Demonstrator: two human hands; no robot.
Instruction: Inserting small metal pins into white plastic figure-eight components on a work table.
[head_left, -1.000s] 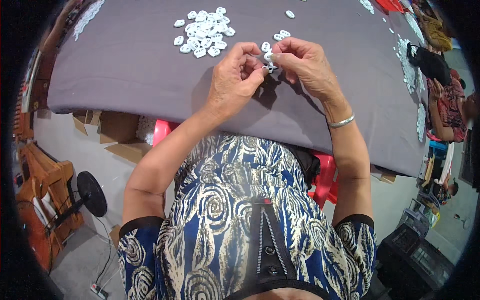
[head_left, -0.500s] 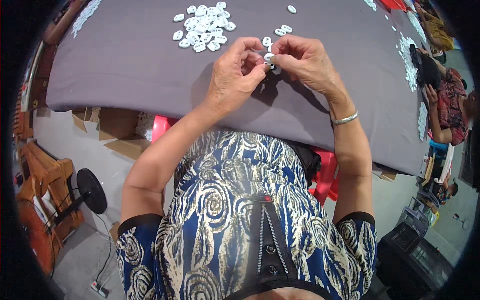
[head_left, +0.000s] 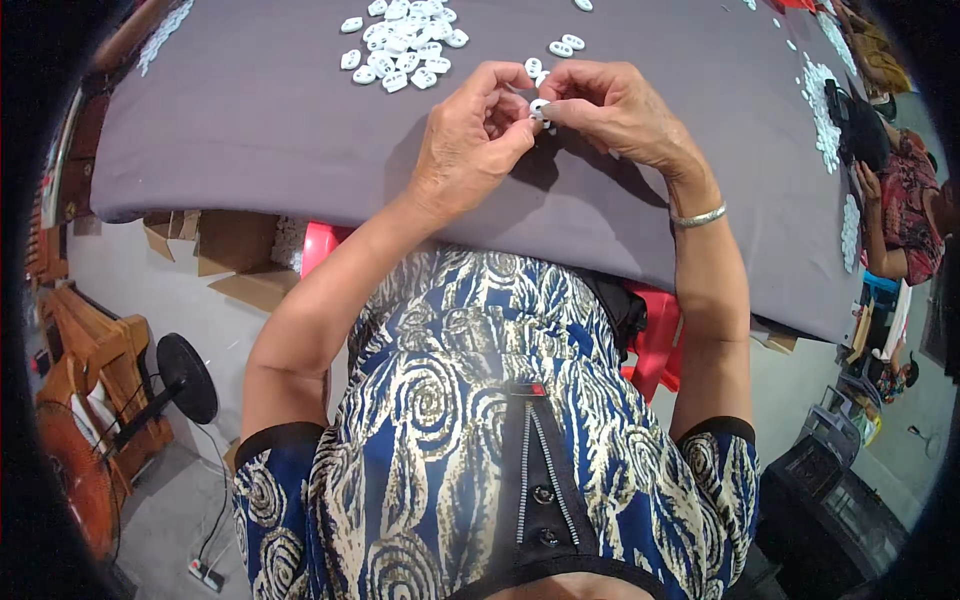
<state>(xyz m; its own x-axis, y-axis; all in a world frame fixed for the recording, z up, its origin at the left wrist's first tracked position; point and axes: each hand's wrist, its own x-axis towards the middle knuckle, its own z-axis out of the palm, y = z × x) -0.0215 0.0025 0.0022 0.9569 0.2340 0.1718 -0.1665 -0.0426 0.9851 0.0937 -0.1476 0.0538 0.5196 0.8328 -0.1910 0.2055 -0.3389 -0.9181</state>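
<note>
Both hands meet over the grey cloth-covered table. Thumb and fingers of my left hand pinch a small white oval cord lock with dark holes. My right hand, a silver bangle on its wrist, grips the same piece from the other side. Fingers cover part of it. Just beyond the fingertips lie loose white cord locks, one partly hidden by my right hand. A pile of the same pieces sits farther off to the left.
Two cord locks lie beyond my right hand. Heaps of white pieces line the table's right side, where another person sits. Below left are an open cardboard box and a black fan. A red chair shows beneath me.
The view has shifted slightly, so the pile and loose pieces appear higher in the picture. Both hands still hold the cord lock, with the fingers slightly readjusted.
</note>
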